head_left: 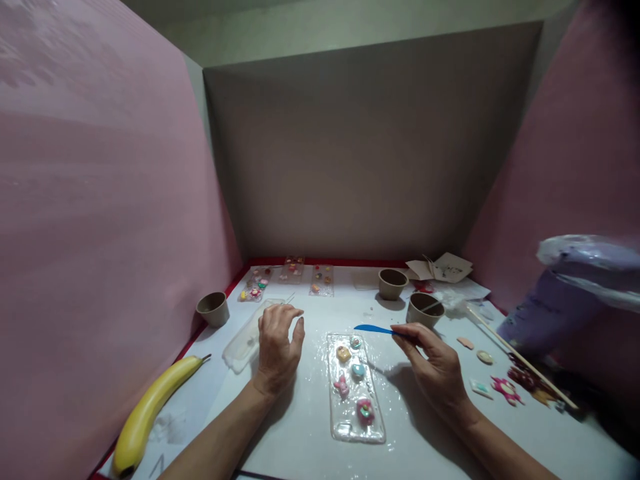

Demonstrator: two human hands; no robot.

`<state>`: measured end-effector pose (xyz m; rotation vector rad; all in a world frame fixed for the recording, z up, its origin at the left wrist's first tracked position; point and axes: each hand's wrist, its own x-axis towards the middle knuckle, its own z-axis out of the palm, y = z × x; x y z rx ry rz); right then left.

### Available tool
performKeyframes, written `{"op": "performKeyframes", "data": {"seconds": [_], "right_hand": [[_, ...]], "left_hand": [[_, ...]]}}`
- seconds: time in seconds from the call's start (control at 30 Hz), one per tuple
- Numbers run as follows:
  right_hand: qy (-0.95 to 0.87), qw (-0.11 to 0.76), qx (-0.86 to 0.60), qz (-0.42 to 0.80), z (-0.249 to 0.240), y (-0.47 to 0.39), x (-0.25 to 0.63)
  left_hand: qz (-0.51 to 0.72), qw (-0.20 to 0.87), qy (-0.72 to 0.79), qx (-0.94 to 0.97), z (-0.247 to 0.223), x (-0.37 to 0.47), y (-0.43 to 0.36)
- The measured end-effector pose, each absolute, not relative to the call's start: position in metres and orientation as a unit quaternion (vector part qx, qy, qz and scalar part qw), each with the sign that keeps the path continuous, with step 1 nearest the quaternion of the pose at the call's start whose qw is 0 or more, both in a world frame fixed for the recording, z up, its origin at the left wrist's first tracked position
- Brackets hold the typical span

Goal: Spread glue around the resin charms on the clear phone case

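A clear phone case [353, 433] lies flat in front of me, coated with something glossy. Several small charms sit on it, among them a pink bunny-like charm [341, 386] and a light blue one [358, 370]. Over its far right corner, my right hand [433, 363] pinches a blue plastic knife [373, 328], its blade pointing left. To the left of the case is my left hand [280, 343], fingers bent, thumb apart from the forefinger, nothing visible in it. Partly hidden behind that hand lies a translucent white tray-like piece [240, 348].
A banana [150, 413] and a brown cup [213, 309] stand at left. Two more cups [393, 285] [425, 311] are at back right. Decorated cases [321, 280] lie at the back. Loose charms [507, 390], a wooden stick [520, 357] and a purple bag [555, 307] are at right.
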<state>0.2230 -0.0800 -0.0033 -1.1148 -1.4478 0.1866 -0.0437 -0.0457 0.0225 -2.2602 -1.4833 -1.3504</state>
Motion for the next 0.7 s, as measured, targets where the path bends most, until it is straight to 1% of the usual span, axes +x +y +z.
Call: {"op": "performKeyframes", "data": {"seconds": [0.7], "right_hand": [[-0.664, 0.599, -0.442, 0.070, -0.003, -0.077, 0.226]], "left_hand": [[-0.383, 0.007, -0.511, -0.770, 0.014, -0.052, -0.028]]}}
